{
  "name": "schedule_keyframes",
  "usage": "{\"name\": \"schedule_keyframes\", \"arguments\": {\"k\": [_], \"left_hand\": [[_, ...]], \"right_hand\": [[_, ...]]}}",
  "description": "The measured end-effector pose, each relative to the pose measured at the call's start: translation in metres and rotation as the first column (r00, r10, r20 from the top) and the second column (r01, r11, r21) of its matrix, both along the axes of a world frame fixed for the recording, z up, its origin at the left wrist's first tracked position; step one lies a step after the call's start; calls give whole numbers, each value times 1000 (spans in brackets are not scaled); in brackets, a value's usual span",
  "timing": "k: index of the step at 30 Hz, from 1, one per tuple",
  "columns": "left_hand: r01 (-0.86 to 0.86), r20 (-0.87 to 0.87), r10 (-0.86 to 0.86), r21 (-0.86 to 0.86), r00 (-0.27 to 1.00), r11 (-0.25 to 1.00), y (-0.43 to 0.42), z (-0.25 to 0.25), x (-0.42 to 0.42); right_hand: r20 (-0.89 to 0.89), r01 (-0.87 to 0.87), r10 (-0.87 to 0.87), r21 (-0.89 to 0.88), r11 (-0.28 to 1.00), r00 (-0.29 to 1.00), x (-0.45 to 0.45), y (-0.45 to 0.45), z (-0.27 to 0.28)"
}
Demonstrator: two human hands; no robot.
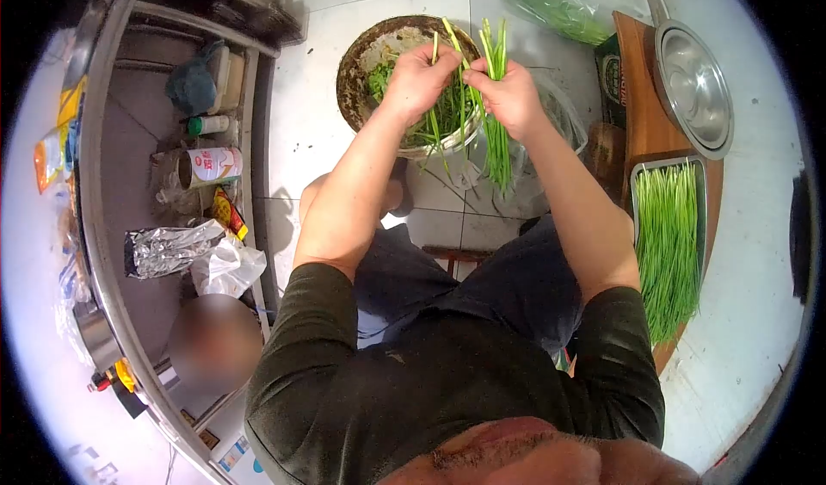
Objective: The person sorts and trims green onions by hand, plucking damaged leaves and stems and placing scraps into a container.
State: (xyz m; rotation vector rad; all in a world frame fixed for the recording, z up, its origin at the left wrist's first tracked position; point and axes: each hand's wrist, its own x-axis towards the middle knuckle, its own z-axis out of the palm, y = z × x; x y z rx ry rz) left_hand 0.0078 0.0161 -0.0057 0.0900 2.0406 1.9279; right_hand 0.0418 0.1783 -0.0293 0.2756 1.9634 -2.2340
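My right hand (508, 93) is closed round a bunch of long green chives (498, 145), which hang down with their pale ends upward. Beside it, my left hand (420, 82) pinches a few chive stalks (434, 123). Both hands are above a round, dirt-stained bin (351, 89) on the floor, which contains leafy green scraps (379, 79). A clear plastic bag (559, 115) lies just right of the bin. To my right, a metal tray (637, 194) is filled with chives (667, 244) laid lengthwise in neat rows.
A steel bowl (695, 85) rests on the wooden board (641, 98) at the right. Behind it is a plastic bag of greens (559, 7). Left, an open cabinet (129, 149) has a can (213, 166), a green-capped jar (208, 125) and a crumpled foil bag (168, 248).
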Motion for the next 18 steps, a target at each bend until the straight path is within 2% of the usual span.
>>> {"name": "schedule_keyframes", "arguments": {"k": [5,8,11,13,18], "left_hand": [[-16,-65,10,-87,998,996,0,-5,-2],[33,-113,-68,-290,991,956,0,-1,2],[62,-125,-115,-367,985,928,-5,0,-3],[30,-131,-84,-367,988,930,-3,6,-1],[-6,-95,-34,-394,995,919,-3,7,0]], "right_hand": [[-63,26,-19,115,993,998,0,-1,0],[-104,27,-14,126,992,994,-2,0,-6],[-125,15,9,187,982,992,-3,2,-9],[-173,17,17,193,981,985,-4,1,-9],[-163,-31,75,256,966,984,-1,4,1]]}}
